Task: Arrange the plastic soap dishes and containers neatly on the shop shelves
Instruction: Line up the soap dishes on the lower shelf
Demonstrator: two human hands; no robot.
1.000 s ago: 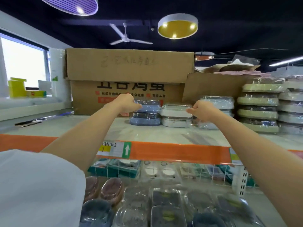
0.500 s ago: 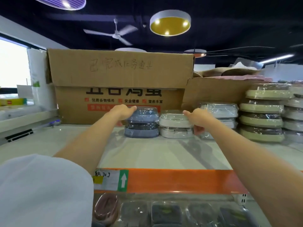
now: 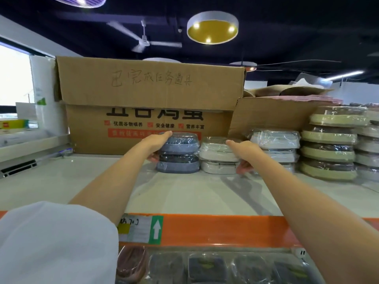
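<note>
Left hand (image 3: 158, 143): I see it gripping the blue soap-dish stack (image 3: 178, 153).
Right hand (image 3: 243, 153): gripping the white soap-dish stack (image 3: 218, 155).

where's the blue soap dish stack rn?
Head view, centre-left: wrapped blue plastic soap dish stack on the top shelf, before the cardboard box, left of the white stack.
</note>
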